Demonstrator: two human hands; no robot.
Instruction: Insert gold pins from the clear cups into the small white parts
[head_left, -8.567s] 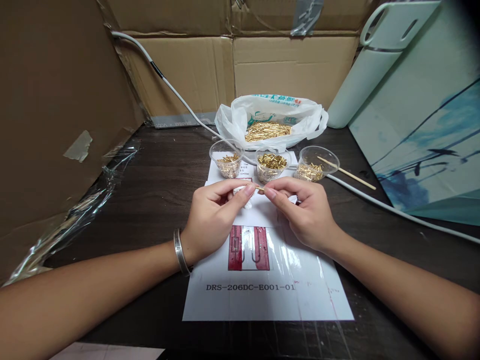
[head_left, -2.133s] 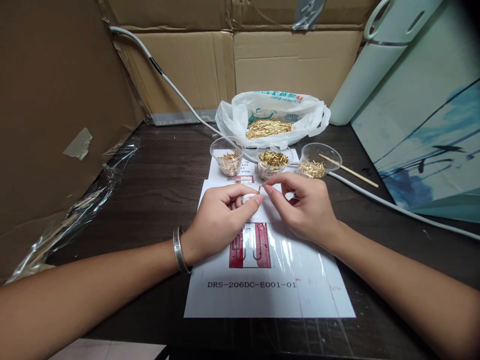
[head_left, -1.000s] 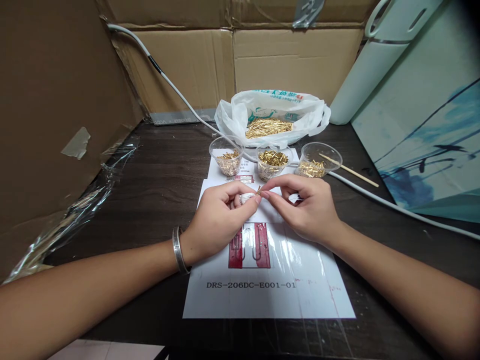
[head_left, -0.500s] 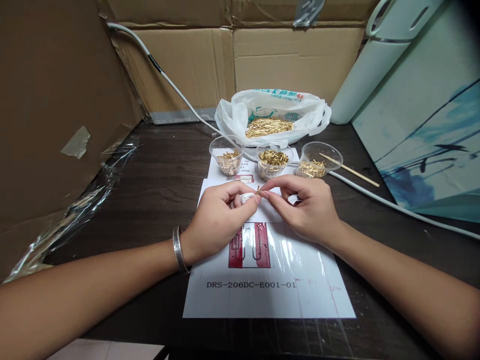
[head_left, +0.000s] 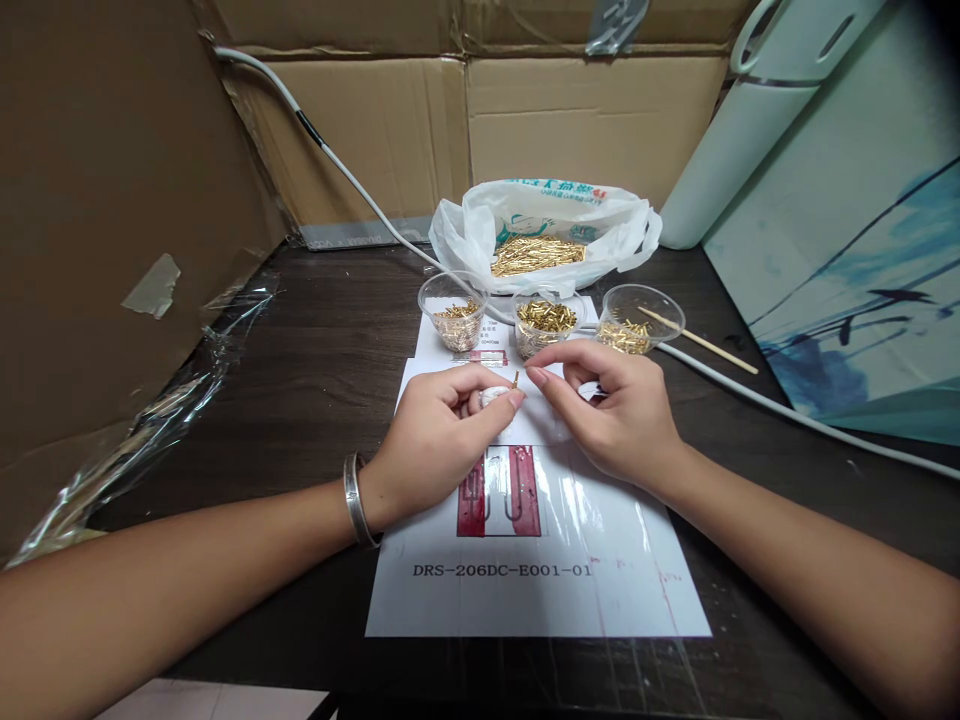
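Observation:
My left hand [head_left: 439, 440] is closed in a pinch on a small white part [head_left: 491, 397], and a thin gold pin [head_left: 516, 380] stands up at its fingertips. My right hand [head_left: 611, 415] is curled just to the right of the pin, thumb and forefinger slightly apart, with something white partly hidden under its fingers. Both hands rest over a white printed sheet [head_left: 536, 560] marked DRS-206DC-E001-01 with a red diagram [head_left: 501, 492]. Three clear cups of gold pins stand behind: left cup [head_left: 454, 312], middle cup [head_left: 546, 322], right cup [head_left: 637, 322].
A white plastic bag [head_left: 541, 235] of gold pins lies behind the cups. A wooden stick [head_left: 697, 342] leans on the right cup. A white cable [head_left: 787, 412] crosses the dark table. Cardboard walls stand left and behind; a white board [head_left: 840, 250] leans at right.
My right forefinger and thumb have drawn slightly away from the pin, which they were pinching half a second ago. My left hand has stayed still.

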